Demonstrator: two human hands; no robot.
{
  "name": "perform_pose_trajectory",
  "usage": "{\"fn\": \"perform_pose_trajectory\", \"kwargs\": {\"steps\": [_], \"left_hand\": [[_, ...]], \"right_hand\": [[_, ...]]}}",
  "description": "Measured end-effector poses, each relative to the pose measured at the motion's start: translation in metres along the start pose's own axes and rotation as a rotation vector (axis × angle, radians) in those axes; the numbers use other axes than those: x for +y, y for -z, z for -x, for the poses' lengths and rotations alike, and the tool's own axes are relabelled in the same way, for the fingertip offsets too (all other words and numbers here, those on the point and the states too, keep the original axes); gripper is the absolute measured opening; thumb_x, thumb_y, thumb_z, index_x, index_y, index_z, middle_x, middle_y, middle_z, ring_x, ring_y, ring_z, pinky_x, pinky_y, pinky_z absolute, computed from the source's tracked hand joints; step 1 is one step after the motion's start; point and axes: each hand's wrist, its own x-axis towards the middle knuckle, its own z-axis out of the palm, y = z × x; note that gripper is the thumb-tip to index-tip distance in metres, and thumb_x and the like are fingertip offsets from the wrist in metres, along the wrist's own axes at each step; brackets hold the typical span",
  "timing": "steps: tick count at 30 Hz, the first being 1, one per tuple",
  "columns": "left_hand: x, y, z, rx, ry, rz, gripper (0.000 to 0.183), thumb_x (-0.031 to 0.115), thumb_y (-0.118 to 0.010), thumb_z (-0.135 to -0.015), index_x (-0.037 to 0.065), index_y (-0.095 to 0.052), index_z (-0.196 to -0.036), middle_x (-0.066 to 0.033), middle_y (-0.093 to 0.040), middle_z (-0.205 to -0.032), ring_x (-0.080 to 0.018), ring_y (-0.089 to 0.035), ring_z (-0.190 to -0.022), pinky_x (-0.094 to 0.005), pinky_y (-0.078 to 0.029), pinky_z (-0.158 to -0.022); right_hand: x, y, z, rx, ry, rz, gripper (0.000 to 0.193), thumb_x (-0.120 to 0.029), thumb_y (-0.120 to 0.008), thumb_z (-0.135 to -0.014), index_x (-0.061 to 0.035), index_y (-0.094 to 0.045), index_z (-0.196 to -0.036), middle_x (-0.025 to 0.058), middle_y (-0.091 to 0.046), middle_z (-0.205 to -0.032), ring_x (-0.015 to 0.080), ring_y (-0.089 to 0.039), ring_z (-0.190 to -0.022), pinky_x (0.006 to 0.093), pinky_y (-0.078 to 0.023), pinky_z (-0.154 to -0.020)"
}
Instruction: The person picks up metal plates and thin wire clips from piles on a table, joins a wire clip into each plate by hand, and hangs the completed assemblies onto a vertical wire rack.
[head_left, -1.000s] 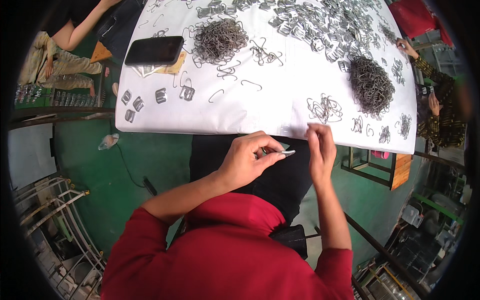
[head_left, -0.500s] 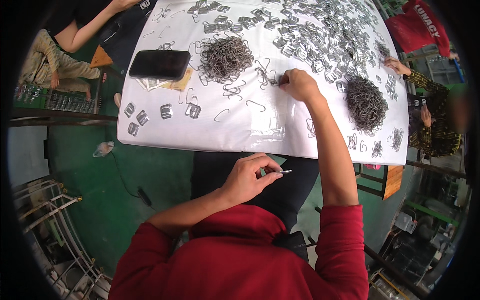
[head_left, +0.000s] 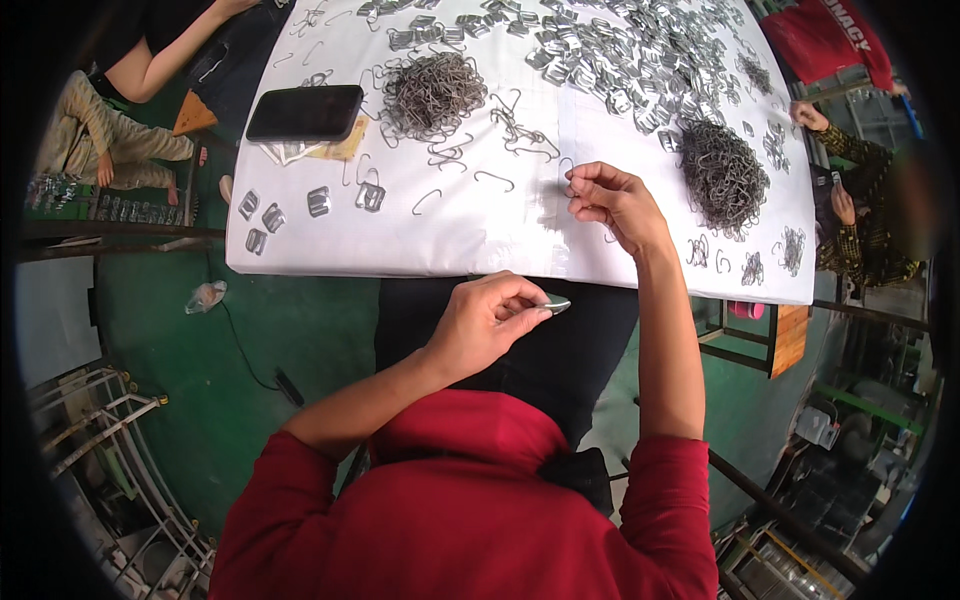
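- The left hand (head_left: 482, 322) has its grip closed on a metal buckle (head_left: 557, 303), pinched between thumb and fingers above the lap, just off the near edge of the bench (head_left: 330, 248).
- The right hand (head_left: 625, 208) is over the bench, thumb and fingertips pinched together on a thin wire hook (head_left: 567, 163), whose curved end shows beyond them.
- A tangled heap of hooks (head_left: 435, 93) lies to the left of the right hand, with a few loose ones between.
- A darker heap (head_left: 724, 178) sits to the right of that hand.
- Many buckles (head_left: 625, 75) spread across the far part of the bench; five loose buckles (head_left: 318, 201) lie near its left corner.
- A black phone (head_left: 305, 113) rests on some papers (head_left: 347, 143), beside the left heap.
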Motion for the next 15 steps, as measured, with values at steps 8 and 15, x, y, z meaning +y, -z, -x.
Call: {"fn": "perform_pose_trajectory", "kwargs": {"steps": [8, 15], "left_hand": [[0.005, -0.006, 0.007, 0.031, -0.017, -0.007, 0.014, -0.002, -0.061, -0.082, -0.005, -0.06, -0.096, -0.0067, -0.062, -0.088, -0.0093, -0.062, -0.079, -0.021, -0.052, -0.067], [0.011, -0.014, 0.007, 0.019, -0.065, -0.076, 0.018, -0.003, -0.06, -0.082, -0.004, -0.061, -0.1, -0.008, -0.061, -0.093, -0.0118, -0.063, -0.079, -0.0217, -0.053, -0.068]], "right_hand": [[0.011, -0.039, 0.11, 0.153, 0.157, -0.149, 0.005, -0.006, -0.066, -0.079, -0.0032, -0.062, -0.079, 0.0003, -0.054, -0.085, 0.0098, -0.052, -0.078, 0.0225, -0.04, -0.069], [0.04, -0.059, 0.146, 0.263, 0.235, -0.23, 0.005, 0.002, -0.065, -0.077, -0.0011, -0.064, -0.081, 0.0036, -0.047, -0.101, 0.0141, -0.049, -0.094, 0.027, -0.04, -0.084]]}}
